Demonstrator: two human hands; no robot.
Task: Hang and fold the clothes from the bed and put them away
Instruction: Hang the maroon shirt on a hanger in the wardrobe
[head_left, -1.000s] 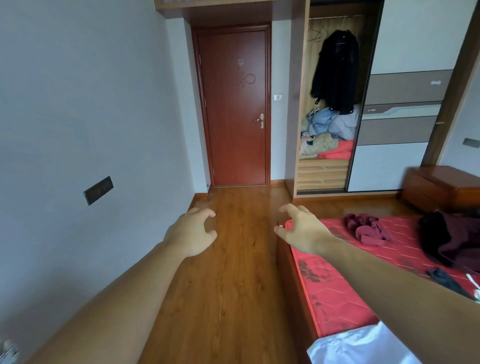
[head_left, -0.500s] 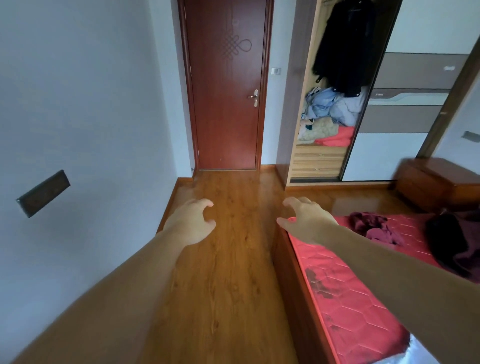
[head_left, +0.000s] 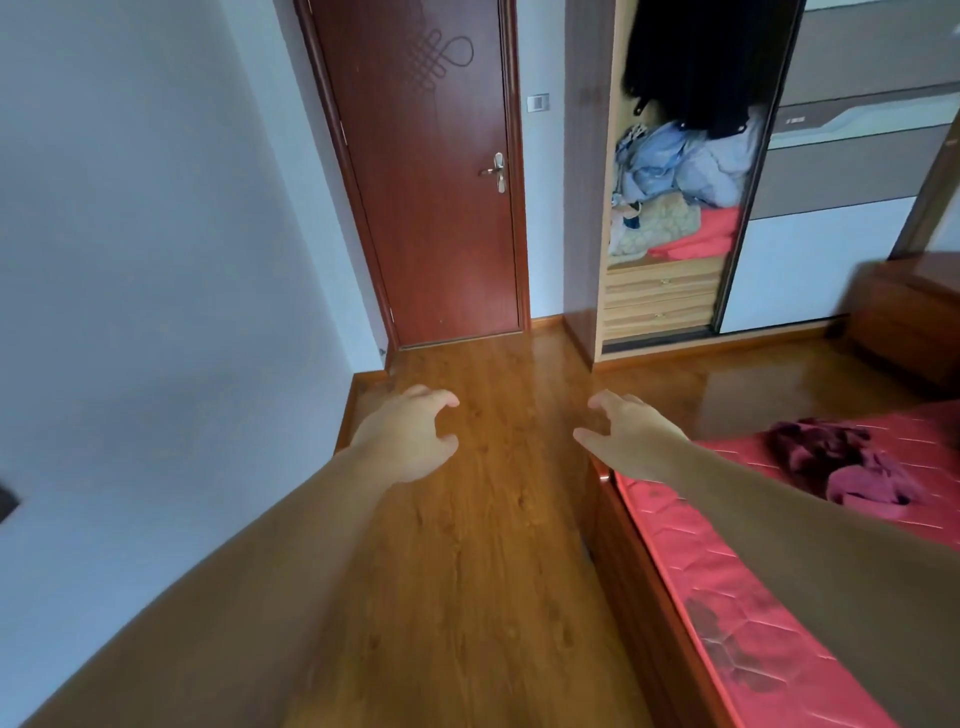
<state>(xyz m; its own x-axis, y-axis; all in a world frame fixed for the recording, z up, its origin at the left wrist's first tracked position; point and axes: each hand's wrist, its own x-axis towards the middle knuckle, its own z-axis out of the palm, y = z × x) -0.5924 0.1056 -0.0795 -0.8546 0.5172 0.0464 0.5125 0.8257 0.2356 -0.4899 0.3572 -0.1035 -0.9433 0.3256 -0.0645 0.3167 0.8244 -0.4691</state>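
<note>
Left hand (head_left: 410, 441): held out over the floor (head_left: 467, 597), fingers loosely curled, holding nothing.
Right hand (head_left: 631, 439): at the bed (head_left: 737, 587) corner, fingers spread and slightly bent, empty.
Clothes (head_left: 852, 462): dark red heap on the bed, right of the right hand.
Wardrobe (head_left: 670, 208): open, black coat (head_left: 696, 62) hanging above piled clothes.

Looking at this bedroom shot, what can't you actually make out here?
Head view only:
- The bed: cut off by the right and bottom edges, partly behind the right arm.
- Black garment hanging in the wardrobe: top cropped, hanger unseen.
- Cabinet: blurred, cut by the right edge.
- Dark wall plate: mostly out of frame.
</note>
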